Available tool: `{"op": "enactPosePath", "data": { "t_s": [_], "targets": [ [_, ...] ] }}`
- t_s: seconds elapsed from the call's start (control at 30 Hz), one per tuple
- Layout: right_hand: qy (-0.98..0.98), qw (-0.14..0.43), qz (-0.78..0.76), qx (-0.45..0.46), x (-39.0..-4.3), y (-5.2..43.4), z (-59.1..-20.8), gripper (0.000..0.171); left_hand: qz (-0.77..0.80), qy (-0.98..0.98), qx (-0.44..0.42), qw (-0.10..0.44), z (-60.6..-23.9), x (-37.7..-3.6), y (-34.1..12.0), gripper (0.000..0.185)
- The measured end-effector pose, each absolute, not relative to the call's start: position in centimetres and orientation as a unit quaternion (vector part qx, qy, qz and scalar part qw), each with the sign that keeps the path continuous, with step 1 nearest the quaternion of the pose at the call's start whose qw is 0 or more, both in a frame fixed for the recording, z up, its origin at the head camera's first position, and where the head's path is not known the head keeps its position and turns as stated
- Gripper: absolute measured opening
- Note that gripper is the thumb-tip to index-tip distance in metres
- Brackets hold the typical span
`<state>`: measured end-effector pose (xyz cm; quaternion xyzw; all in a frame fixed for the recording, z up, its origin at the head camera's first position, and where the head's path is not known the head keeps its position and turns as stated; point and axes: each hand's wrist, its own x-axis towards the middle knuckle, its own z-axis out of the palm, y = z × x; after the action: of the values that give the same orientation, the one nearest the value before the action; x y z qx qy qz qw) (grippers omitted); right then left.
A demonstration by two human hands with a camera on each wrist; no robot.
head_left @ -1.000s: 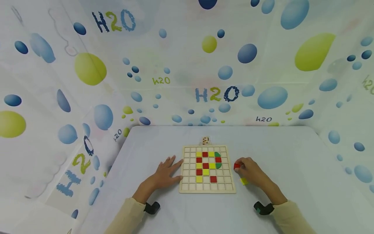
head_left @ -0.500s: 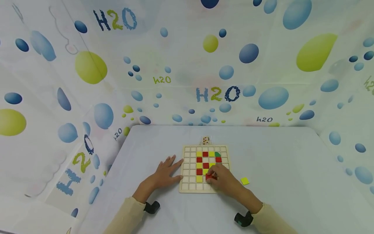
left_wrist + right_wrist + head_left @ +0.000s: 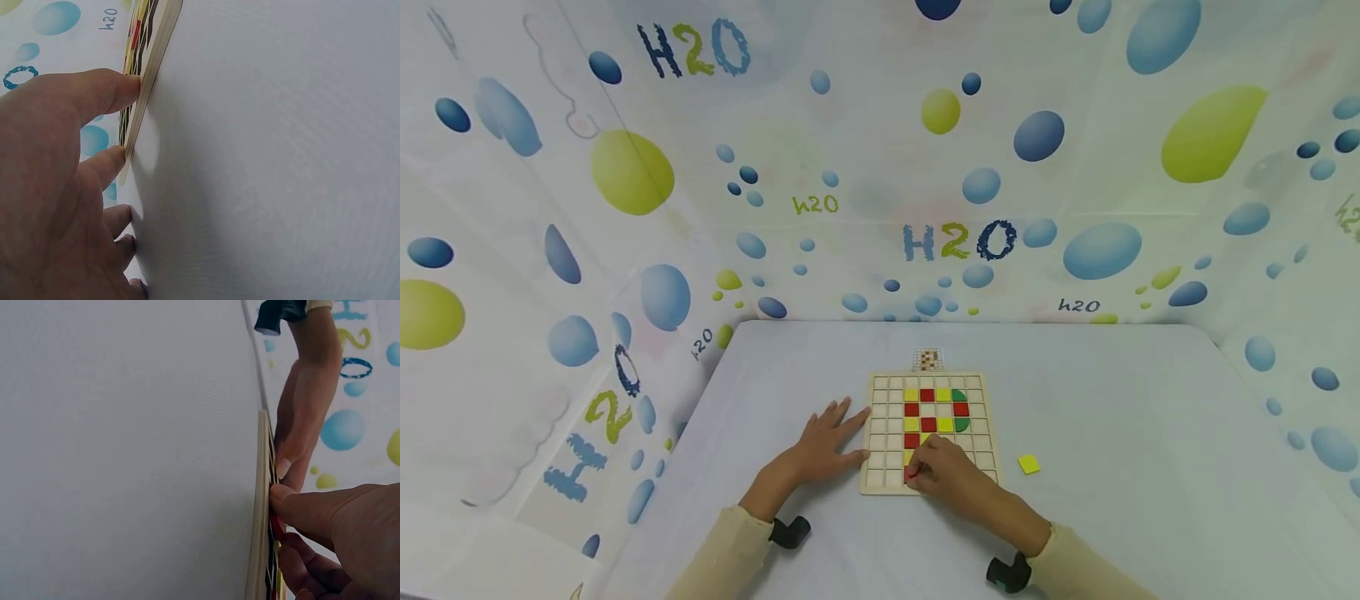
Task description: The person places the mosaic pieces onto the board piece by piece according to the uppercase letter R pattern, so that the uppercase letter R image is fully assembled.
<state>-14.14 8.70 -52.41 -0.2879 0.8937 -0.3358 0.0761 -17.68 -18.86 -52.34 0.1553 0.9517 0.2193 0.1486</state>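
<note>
My right hand [image 3: 951, 475] is down on the near part of the wooden grid board [image 3: 981, 483], fingertips pinching a red tile [image 3: 911, 473] and holding it against a cell in the row closest to me. The right-wrist view shows the thumb and fingers [image 3: 294, 500] closed round the red piece at the board's surface; whether it sits fully in the cell I cannot tell.

My left hand [image 3: 823, 446] lies flat on the white table [image 3: 1112, 400], fingers straight and spread, the tips touching the board's left edge. It grips nothing.

Beyond my right fingers, further from me, the board carries red, yellow and green tiles [image 3: 936, 411] already set in cells. To the right of my right hand, off the board and apart from it, a loose yellow tile [image 3: 1028, 464] lies on the table. Past the board's far edge sits a small pattern card [image 3: 928, 360].
</note>
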Motion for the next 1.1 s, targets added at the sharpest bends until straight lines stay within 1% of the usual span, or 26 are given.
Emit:
{"op": "enactPosePath", "data": {
  "t_s": [0.4, 0.57, 0.67, 0.77, 0.83, 0.9, 1.03, 1.1],
  "targets": [
    [0.902, 0.048, -0.290, -0.316, -13.1, 8.9, -51.9, 0.010, 0.219, 0.951, 0.158, 0.151, -52.3, -17.7, -18.7, 0.073],
    [0.904, 0.039, -0.281, -0.320, -12.5, 9.9, -51.5, 0.015, 0.212, 0.952, 0.161, 0.150, -52.7, -17.8, -18.6, 0.073],
    [0.911, 0.046, -0.276, -0.301, -12.2, 10.8, -51.4, 0.015, 0.213, 0.952, 0.161, 0.150, -52.6, -17.7, -18.6, 0.073],
    [0.921, 0.064, -0.278, -0.265, -11.8, 12.0, -51.2, 0.013, 0.211, 0.952, 0.161, 0.149, -52.5, -17.7, -18.7, 0.073],
    [0.928, 0.067, -0.277, -0.240, -11.7, 12.9, -50.9, 0.014, 0.209, 0.953, 0.162, 0.151, -52.4, -17.7, -18.7, 0.073],
    [0.934, 0.068, -0.279, -0.214, -11.6, 13.9, -50.4, 0.020, 0.213, 0.952, 0.164, 0.149, -52.2, -17.6, -18.8, 0.073],
    [0.945, 0.060, -0.277, -0.164, -11.6, 16.3, -49.6, 0.036, 0.220, 0.950, 0.162, 0.153, -51.9, -17.6, -18.8, 0.073],
    [0.950, 0.064, -0.272, -0.138, -11.6, 17.6, -49.4, 0.041, 0.218, 0.950, 0.160, 0.155, -51.9, -17.6, -18.7, 0.073]
  ]
}}
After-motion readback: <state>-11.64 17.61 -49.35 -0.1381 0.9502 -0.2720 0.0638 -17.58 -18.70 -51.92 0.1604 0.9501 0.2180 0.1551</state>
